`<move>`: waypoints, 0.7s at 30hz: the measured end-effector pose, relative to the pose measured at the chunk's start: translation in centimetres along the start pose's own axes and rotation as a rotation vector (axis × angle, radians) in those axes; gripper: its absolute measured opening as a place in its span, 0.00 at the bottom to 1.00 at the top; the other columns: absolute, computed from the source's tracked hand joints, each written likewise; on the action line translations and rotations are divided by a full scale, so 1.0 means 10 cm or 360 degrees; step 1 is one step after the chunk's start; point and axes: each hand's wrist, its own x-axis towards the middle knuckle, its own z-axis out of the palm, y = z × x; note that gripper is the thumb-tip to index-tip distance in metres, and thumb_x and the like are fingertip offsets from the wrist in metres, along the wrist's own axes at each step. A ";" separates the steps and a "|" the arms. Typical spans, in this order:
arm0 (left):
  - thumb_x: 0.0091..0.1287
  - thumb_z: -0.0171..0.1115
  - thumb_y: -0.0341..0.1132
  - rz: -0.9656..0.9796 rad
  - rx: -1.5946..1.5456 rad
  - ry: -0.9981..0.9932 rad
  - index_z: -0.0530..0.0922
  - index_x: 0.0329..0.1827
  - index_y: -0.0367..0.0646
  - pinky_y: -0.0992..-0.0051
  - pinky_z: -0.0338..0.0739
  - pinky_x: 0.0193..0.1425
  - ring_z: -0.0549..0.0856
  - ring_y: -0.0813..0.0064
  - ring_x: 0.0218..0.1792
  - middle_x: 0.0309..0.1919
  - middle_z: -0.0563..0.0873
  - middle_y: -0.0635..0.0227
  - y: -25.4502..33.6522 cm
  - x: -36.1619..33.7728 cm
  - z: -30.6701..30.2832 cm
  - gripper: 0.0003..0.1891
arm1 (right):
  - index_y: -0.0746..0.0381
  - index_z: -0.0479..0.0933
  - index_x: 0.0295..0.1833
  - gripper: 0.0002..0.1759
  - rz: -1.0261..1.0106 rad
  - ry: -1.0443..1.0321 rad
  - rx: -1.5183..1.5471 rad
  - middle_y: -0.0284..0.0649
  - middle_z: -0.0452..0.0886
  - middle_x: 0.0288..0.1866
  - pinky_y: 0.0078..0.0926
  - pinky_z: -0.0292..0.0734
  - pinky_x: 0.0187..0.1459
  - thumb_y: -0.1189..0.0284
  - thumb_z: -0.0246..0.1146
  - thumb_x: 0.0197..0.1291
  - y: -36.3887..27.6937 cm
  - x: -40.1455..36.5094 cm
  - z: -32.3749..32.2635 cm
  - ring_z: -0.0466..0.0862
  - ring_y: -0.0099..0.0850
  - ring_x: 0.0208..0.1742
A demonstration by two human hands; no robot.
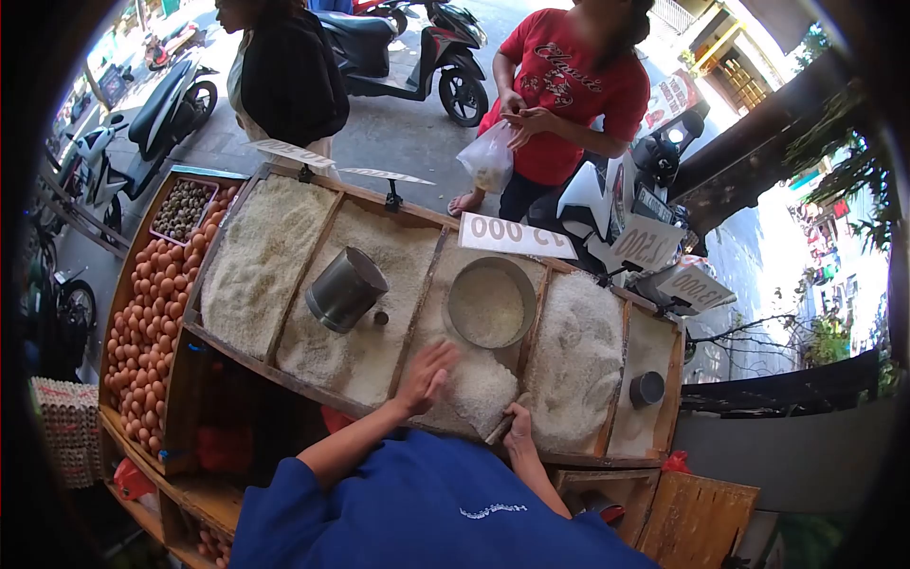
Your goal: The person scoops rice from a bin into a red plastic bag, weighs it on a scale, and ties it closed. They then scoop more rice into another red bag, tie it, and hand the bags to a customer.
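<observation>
My left hand (431,376) hovers flat over the rice, fingers extended and holding nothing. Close by on the right, my right hand (518,426) is closed on the edge of a rice-heaped scoop (497,432), whose sides are mostly hidden by the white grains. Just beyond both hands, a round metal measuring can (456,281) stands in the same compartment with rice inside. In the compartment to the left, a larger metal can (343,292) lies tilted on the rice, beside a small dark cylinder (381,318).
Wooden dividers split the rice bin (275,356) into several compartments. A small metal cup (647,389) sits at the right. Brown eggs (156,327) fill a tray on the left. Price signs (517,236) line the far edge. A person in red (569,90) holds a plastic bag (488,156).
</observation>
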 end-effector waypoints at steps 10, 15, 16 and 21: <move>0.65 0.49 0.35 -0.0310 0.0806 -0.0129 0.57 0.68 0.29 0.51 0.45 0.74 0.51 0.48 0.73 0.71 0.56 0.45 -0.49 -0.10 -0.06 0.30 | 0.59 0.72 0.27 0.07 -0.0035 0.0103 -0.0046 0.36 0.74 0.29 0.31 0.73 0.44 0.72 0.54 0.38 -0.42 -0.28 -0.04 0.75 0.35 0.36; 0.64 0.51 0.34 -0.0316 0.0609 -0.0115 0.55 0.71 0.34 0.53 0.44 0.75 0.49 0.47 0.74 0.72 0.54 0.46 -0.42 -0.23 0.02 0.31 | 0.61 0.73 0.30 0.09 -0.0038 0.0035 -0.0013 0.36 0.75 0.31 0.31 0.74 0.43 0.74 0.55 0.38 -0.52 -0.31 -0.05 0.76 0.35 0.36; 0.64 0.51 0.34 -0.0320 0.0606 -0.0118 0.55 0.71 0.34 0.53 0.44 0.75 0.49 0.47 0.74 0.72 0.54 0.46 -0.40 -0.23 0.02 0.31 | 0.61 0.73 0.30 0.09 -0.0076 0.0038 -0.0023 0.37 0.76 0.30 0.31 0.74 0.43 0.74 0.54 0.38 -0.57 -0.39 0.04 0.76 0.35 0.36; 0.63 0.53 0.33 -0.0312 0.0660 -0.0176 0.62 0.67 0.36 0.52 0.50 0.73 0.55 0.48 0.72 0.69 0.60 0.47 -0.30 -0.20 0.04 0.28 | 0.64 0.74 0.38 0.14 -0.0066 -0.0063 0.0165 0.39 0.78 0.37 0.33 0.74 0.46 0.73 0.55 0.42 -0.86 -0.56 0.53 0.78 0.36 0.41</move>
